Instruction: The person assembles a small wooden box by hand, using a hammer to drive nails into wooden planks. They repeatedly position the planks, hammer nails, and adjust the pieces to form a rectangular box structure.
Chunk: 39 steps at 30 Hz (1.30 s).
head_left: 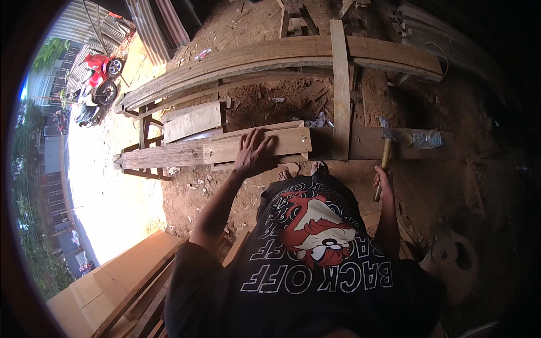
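My left hand (255, 152) lies with fingers spread on top of a wooden box-like piece (287, 142), pressing on its pale upper board. That piece rests on a long plank bench (163, 154) in front of me. Small dark marks, perhaps nail heads, show near the board's right end. In my right hand (383, 183) is a hammer (385, 153), gripped round its wooden handle. Its metal head is up over the bench plank, to the right of the wooden piece and apart from it. A clear plastic bag (427, 139) lies on the plank just beyond the hammer head.
A second long beam (242, 65) on trestles runs behind the bench. A narrow board (340, 90) bridges the two. A loose board (193, 121) lies at the left. Wood scraps and shavings cover the dirt floor. Stacked boards (112, 281) stand at lower left, a plastic chair (451, 262) at lower right.
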Motion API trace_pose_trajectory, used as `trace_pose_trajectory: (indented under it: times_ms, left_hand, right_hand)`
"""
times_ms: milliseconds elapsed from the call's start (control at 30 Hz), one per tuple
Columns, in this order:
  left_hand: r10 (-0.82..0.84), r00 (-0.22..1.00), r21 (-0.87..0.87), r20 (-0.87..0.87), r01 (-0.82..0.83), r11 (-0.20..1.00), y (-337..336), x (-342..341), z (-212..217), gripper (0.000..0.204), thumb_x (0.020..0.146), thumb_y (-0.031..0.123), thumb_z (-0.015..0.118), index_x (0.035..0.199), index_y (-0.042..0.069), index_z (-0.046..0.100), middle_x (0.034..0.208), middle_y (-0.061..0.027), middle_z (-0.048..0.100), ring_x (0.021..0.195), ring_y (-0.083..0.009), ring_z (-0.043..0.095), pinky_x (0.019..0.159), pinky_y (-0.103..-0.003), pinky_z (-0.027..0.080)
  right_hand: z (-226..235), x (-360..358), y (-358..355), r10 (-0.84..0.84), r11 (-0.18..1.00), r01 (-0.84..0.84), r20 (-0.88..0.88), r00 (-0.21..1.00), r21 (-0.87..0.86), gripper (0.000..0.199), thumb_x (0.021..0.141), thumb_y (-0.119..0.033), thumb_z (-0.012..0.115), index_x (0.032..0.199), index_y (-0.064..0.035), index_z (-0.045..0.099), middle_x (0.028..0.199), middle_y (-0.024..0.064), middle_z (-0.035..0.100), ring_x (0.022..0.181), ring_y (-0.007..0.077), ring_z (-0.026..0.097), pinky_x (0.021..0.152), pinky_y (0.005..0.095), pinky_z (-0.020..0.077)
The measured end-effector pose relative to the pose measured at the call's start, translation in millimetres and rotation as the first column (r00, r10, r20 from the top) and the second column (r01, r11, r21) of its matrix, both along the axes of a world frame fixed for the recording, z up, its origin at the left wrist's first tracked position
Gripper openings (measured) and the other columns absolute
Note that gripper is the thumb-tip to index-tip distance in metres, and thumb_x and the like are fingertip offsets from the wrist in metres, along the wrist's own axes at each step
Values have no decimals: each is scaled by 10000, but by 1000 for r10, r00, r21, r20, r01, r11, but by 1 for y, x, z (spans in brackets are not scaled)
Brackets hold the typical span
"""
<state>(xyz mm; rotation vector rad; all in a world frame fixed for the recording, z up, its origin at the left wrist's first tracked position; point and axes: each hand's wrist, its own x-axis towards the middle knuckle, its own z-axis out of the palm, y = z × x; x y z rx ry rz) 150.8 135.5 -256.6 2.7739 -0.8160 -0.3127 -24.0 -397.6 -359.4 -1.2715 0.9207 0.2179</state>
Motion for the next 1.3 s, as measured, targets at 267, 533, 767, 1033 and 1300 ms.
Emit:
trace_pose_trajectory:
  times_ms: [267, 533, 767, 1033, 1300]
  left_hand:
    - [125, 991, 3, 37, -125, 992, -12, -30, 1, 1094, 799, 629, 861, 1691, 246, 357, 1782, -231, 179, 1668, -424, 114, 1311, -676, 118]
    - [92, 992, -88, 81, -84, 993, -20, -111, -9, 617, 1013, 318, 697, 1584, 165, 521, 1696, -208, 401, 1618, -402, 305, 1306, -604, 243]
    - [621, 759, -405, 193, -515, 756, 7, -167, -21, 326, 1004, 116, 678, 1318, 27, 669, 1242, -171, 731, 1284, -386, 644, 1097, -499, 498]
    - [886, 464, -401, -12, -814, 421, 38, -194, -29, 351, 1059, 162, 629, 1388, 40, 622, 1199, -181, 735, 1157, -377, 689, 989, -477, 532]
    - [398, -62, -65, -915, -952, -298, 62, -200, -59, 718, 1071, 596, 591, 1615, 147, 454, 1482, -200, 645, 1307, -357, 654, 1040, -481, 533]
  right_hand:
    - [-58, 9, -12, 90, 949, -147, -208, 974, -277, 515, 1037, -352, 722, 1360, -19, 498, 777, 19, 567, 597, 123, 585, 512, 338, 494]
    - [-70, 27, -7, 120, 949, -169, -192, 974, -265, 395, 1092, -422, 652, 1134, -88, 446, 789, 17, 561, 577, 140, 597, 517, 346, 536]
    - [-88, 31, -24, 103, 791, -285, -341, 934, -542, 617, 1014, -494, 716, 1330, 14, 566, 1095, 161, 701, 1010, 303, 717, 894, 457, 576]
    - [-40, 64, -44, -115, 709, 63, -27, 993, -703, 685, 1016, -524, 671, 1457, -18, 536, 1424, 217, 613, 1365, 378, 565, 1132, 487, 448]
    - [48, 188, 94, 542, 618, -179, 250, 803, -766, 442, 1048, -297, 663, 1431, -86, 600, 1399, 230, 629, 1341, 420, 581, 1099, 513, 483]
